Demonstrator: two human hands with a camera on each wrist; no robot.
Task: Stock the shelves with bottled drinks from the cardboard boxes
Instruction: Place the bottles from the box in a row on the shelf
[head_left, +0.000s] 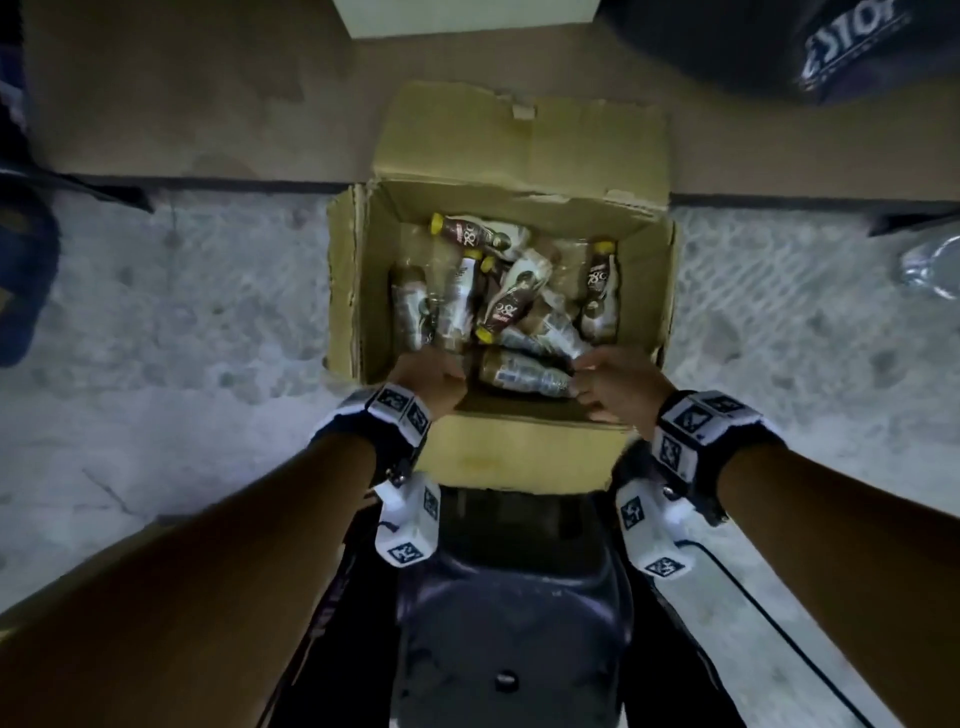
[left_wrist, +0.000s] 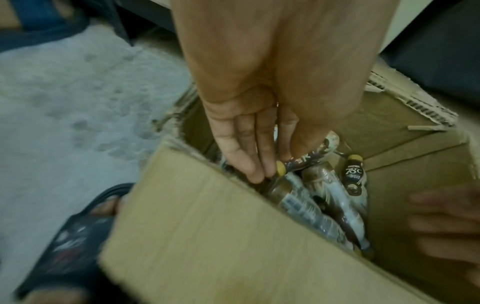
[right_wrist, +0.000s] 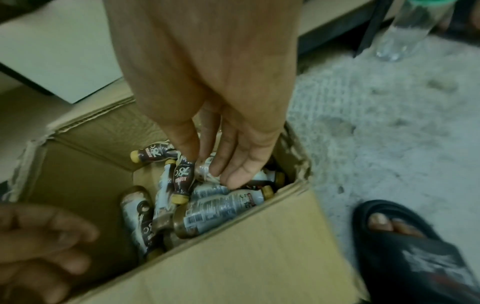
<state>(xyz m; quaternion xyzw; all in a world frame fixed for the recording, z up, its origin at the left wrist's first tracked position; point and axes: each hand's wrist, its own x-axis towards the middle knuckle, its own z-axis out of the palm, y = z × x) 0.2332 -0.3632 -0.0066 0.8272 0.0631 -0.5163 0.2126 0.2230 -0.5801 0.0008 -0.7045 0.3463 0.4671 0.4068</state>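
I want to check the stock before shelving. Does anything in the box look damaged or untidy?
Yes. The coffee bottles lie jumbled on their sides in the cardboard box, pointing different ways, not upright in rows. The box's left edge is torn and ragged. No spill is visible.

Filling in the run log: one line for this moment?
left hand: open, reaching into box | right hand: open, over bottles | nothing gripped

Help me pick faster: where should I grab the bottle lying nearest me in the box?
Take the nearest bottle around its mid-body from above. It lies on its side along the cardboard box's near wall, cap toward the right hand, its top side exposed, so that grip looks easiest.
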